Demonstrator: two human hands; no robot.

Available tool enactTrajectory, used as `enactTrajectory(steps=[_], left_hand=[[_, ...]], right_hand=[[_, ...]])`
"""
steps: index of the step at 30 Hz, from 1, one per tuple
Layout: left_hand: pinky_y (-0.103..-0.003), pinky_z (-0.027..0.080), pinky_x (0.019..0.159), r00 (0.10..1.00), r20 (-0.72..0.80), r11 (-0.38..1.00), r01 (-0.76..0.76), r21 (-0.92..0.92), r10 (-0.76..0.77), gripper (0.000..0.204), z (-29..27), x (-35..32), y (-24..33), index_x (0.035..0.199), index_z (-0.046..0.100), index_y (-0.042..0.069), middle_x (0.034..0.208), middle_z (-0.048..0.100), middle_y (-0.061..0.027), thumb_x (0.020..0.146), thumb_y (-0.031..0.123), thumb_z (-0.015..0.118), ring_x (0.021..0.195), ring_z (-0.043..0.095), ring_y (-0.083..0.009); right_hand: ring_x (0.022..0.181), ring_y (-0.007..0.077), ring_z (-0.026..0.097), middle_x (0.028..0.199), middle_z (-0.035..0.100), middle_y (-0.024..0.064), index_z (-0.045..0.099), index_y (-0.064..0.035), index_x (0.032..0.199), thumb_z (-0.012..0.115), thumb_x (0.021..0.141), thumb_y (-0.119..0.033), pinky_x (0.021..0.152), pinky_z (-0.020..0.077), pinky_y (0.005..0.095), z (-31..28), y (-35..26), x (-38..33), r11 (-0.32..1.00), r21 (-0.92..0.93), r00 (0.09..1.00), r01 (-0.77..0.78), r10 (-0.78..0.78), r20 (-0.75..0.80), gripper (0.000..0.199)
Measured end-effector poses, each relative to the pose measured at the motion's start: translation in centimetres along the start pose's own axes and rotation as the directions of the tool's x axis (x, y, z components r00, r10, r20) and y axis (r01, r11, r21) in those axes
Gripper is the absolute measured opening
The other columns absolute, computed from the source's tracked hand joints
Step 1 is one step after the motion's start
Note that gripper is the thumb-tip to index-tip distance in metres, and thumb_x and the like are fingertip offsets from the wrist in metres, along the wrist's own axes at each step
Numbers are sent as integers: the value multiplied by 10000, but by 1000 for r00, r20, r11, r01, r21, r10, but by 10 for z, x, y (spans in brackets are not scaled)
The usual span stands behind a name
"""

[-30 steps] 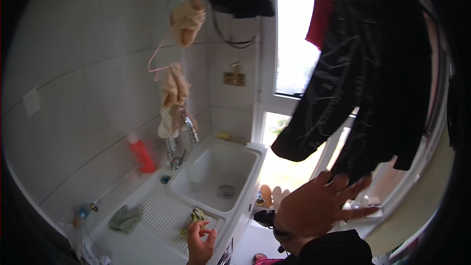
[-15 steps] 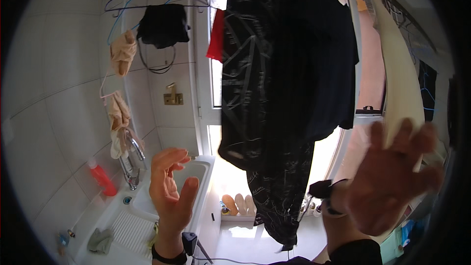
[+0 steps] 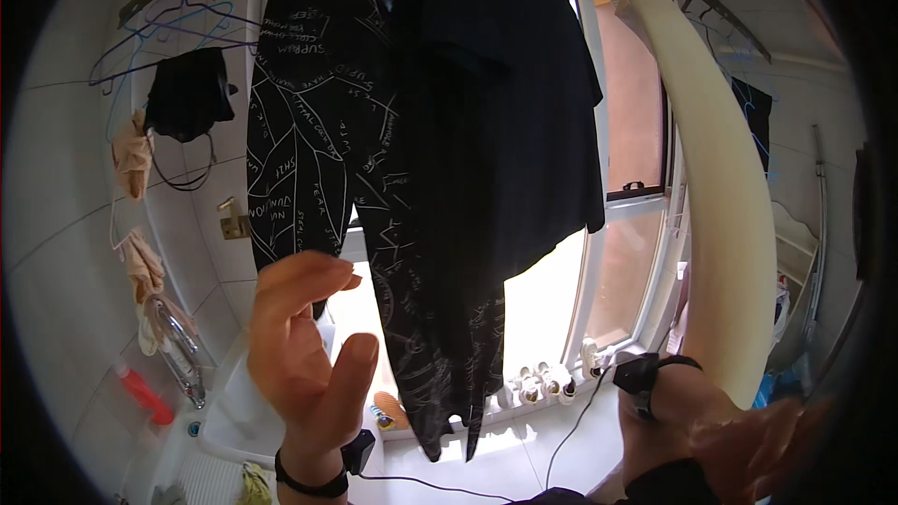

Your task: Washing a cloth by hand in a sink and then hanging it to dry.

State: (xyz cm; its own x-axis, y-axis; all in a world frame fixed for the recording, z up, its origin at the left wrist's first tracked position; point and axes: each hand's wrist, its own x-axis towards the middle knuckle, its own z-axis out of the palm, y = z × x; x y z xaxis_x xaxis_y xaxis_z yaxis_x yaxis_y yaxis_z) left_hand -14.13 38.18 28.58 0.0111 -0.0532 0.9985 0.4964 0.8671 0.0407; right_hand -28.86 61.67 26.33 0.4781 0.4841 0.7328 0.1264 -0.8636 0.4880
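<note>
My left hand (image 3: pixel 309 351) is raised in front of me, fingers apart and curled, holding nothing. It hovers just below the hem of a black patterned garment (image 3: pixel 327 150) hanging from a rail overhead. A plain black shirt (image 3: pixel 510 122) hangs beside it on the right. My right hand (image 3: pixel 725 435) is low at the right, open and blurred, with a small black device (image 3: pixel 638 376) strapped at the wrist. A thin cable (image 3: pixel 571 425) runs from it across to a similar device on the left wrist.
A white sink (image 3: pixel 234 402) with a metal tap (image 3: pixel 178 346) and a red bottle (image 3: pixel 142 395) stands at lower left. Black and beige clothes hang on hangers (image 3: pixel 178 93) by the tiled wall. A bright window (image 3: pixel 631 224) fills the middle; shoes (image 3: pixel 543 382) line its sill.
The view has tilted up from the sink to the hanging clothes. My left hand left the draining board and rose up; my right hand dropped lower to the right.
</note>
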Motion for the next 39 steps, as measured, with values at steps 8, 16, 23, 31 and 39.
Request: enactTrajectory(steps=[8,16,23,31,39], left_hand=[[-255,384,713,983,156,995,97,2,-96,325,100,8,-32,988,535,60,956,509,-73,679,56,637,819,496,-141],[-318,408,733,965,251,990,38,134,-71,341,181,24,-50,1023,510,47,1006,460,-121,721,146,633,885,493,-232],[-274,407,699,913,397,995,86,48,-98,344,231,19,-64,1045,525,74,1005,507,-83,742,194,637,860,504,-173],[-336,443,743,899,287,943,300,143,-330,688,284,48,-125,1223,342,-19,1134,448,-215,728,352,643,1003,485,-241],[-385,431,561,934,331,989,147,-10,-135,239,304,50,-85,934,475,-25,647,539,-236,825,188,490,611,560,-365]], right_hand=[[1143,222,390,1228,414,83,372,-50,1209,604,746,-304,977,255,451,-108,-4,-14,-360,-898,962,-251,15,-274,577],[1043,276,427,1120,479,84,446,-91,1151,608,723,-238,895,305,405,-221,1,-118,-660,-626,718,-415,185,-671,481],[1126,323,350,1194,385,189,324,-5,1234,658,693,-280,942,284,410,-262,1,-223,-626,-676,493,-389,478,-727,693],[928,308,504,1015,474,224,394,42,1118,694,644,-343,798,413,368,-264,103,-89,-232,-703,591,-672,404,-698,681],[765,368,564,841,573,233,476,-5,971,524,767,-311,678,446,413,-284,196,34,-714,-698,725,-57,451,-521,371]])
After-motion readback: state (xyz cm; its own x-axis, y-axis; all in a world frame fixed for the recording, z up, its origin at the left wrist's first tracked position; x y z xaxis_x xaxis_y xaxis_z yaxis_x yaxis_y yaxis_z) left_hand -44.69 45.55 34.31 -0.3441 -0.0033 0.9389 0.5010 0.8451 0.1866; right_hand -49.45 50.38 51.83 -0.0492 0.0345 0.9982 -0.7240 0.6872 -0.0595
